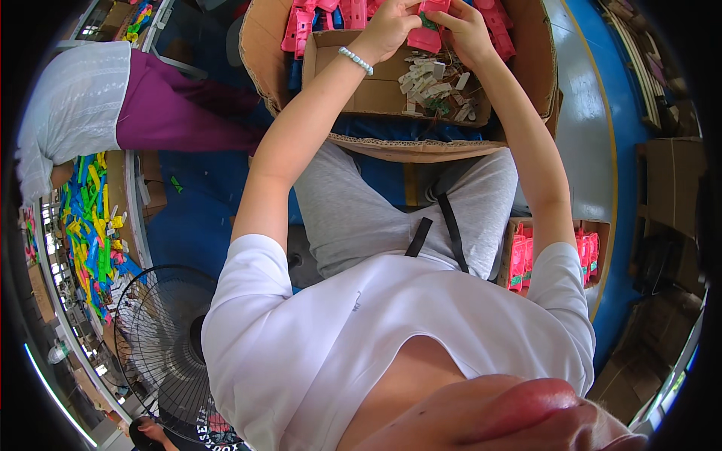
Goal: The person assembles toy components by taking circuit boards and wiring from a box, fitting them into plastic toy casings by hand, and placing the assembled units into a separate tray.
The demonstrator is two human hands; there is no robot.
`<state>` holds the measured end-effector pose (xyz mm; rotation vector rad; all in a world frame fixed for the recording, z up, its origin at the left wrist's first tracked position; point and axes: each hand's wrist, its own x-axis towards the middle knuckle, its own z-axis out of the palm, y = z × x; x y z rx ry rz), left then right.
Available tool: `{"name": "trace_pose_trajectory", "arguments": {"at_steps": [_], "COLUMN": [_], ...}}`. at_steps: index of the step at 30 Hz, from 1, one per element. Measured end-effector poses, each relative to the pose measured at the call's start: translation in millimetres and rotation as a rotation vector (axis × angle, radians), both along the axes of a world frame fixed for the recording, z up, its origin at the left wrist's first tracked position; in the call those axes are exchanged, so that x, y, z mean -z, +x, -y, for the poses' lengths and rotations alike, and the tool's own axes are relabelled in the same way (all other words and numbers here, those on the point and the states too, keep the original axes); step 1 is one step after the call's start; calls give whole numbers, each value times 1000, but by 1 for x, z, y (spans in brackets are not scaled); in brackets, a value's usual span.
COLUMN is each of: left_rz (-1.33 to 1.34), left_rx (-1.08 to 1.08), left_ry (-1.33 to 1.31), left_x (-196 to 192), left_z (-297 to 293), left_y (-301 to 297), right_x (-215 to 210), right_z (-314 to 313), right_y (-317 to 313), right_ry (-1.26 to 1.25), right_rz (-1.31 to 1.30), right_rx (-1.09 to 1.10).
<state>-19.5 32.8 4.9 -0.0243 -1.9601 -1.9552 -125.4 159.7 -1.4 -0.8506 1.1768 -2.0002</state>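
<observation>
At the top of the view, both hands hold a pink plastic housing (426,40) over a large cardboard box. A small green piece sits in the housing. My left hand (389,31) grips its left side, a beaded bracelet (355,60) round the wrist. My right hand (468,36) pinches it from the right; the fingertips are partly cut off by the frame's edge. Just below lies a shallow cardboard tray (323,69) with a heap of small white parts (432,86) and thin wires. More pink housings (299,30) lie around the tray.
The big box's rim (421,150) stands before my knees. A carton of pink housings (520,259) sits beside my right thigh. On the left are a person in purple trousers (180,105), a black fan (162,338) and a bench with colourful plastic parts (94,218). Cartons (673,184) line the far right.
</observation>
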Motion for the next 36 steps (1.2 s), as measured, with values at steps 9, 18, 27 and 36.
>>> {"name": "trace_pose_trajectory", "arguments": {"at_steps": [9, 18, 27, 36], "left_rz": [-51, 23, 38, 114], "left_rx": [-111, 0, -41, -58], "left_ry": [-178, -225, -286, -341], "left_x": [12, 13, 9, 4], "left_z": [6, 24, 20, 21], "left_y": [-8, -8, -3, 2], "right_x": [10, 9, 16, 14], "right_z": [1, 2, 3, 4], "right_y": [-6, -6, -10, -3], "right_ry": [-51, -47, -43, -43], "right_rz": [-24, 16, -9, 36], "right_rx": [-48, -105, -77, -67]}}
